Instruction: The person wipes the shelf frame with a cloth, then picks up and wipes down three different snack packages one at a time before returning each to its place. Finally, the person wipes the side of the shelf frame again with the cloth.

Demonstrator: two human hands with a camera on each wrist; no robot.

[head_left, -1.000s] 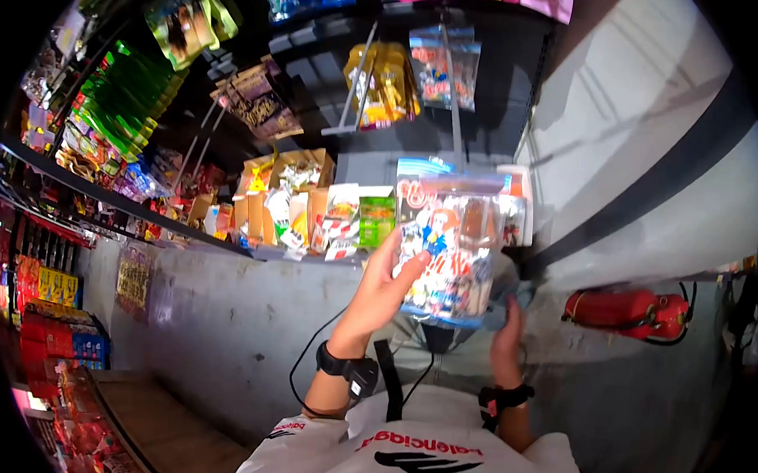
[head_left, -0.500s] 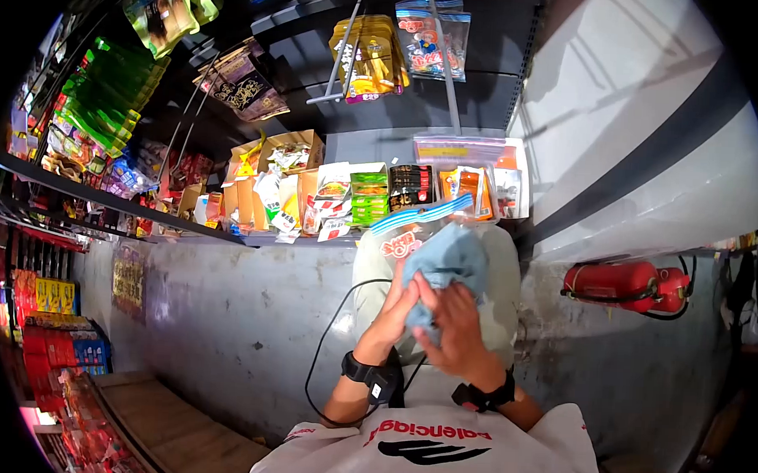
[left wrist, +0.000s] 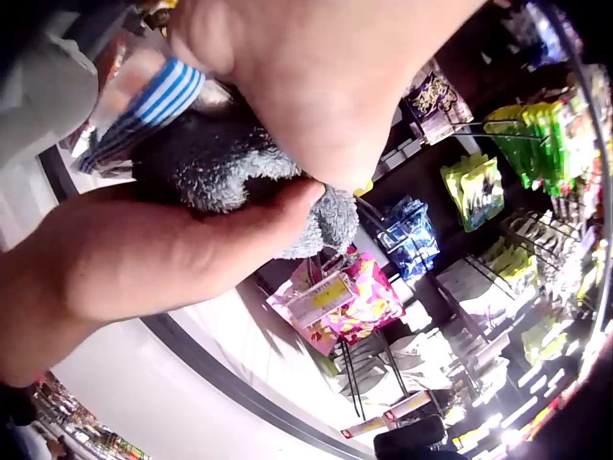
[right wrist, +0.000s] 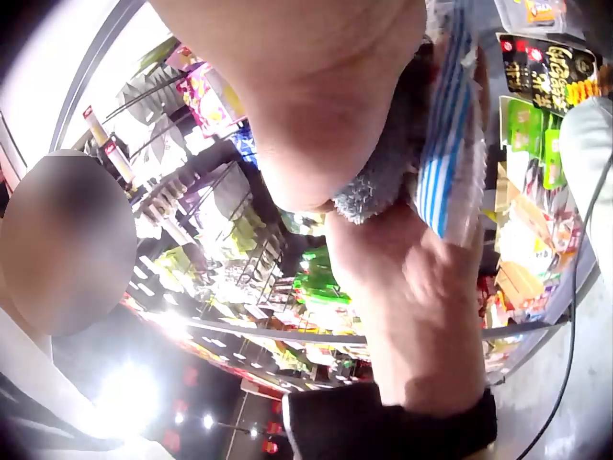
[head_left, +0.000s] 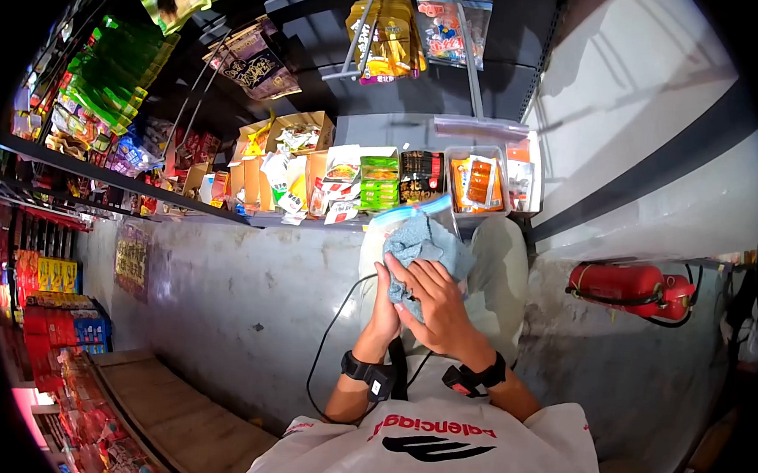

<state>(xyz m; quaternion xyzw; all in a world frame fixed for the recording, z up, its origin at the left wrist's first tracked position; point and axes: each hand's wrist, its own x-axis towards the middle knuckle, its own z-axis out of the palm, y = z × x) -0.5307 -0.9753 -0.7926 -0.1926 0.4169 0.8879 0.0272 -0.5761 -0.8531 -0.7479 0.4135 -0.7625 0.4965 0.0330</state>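
In the head view a blue-grey cloth (head_left: 425,237) lies bunched over a clear zip bag (head_left: 441,207) with a blue-striped top edge, in front of the person's chest. My left hand (head_left: 382,314) holds the bag from the left, its thumb along the cloth. The right hand (head_left: 442,309) grips the cloth from above against the bag. Close up in the left wrist view, the left thumb lies against the fuzzy cloth (left wrist: 215,168), near the bag's striped zip strip (left wrist: 168,96). Most of the bag's printed front is hidden by cloth and fingers.
Ahead, a low shelf holds open snack boxes (head_left: 301,134), green packets (head_left: 379,186) and a clear bin of orange packets (head_left: 480,183). Metal hooks above carry yellow pouches (head_left: 386,38) and similar zip bags (head_left: 452,27). A red fire extinguisher (head_left: 618,283) lies at right.
The right hand has come up from the side with the cloth onto the bag. The bag has dropped toward the lap, and its printed front has become covered.
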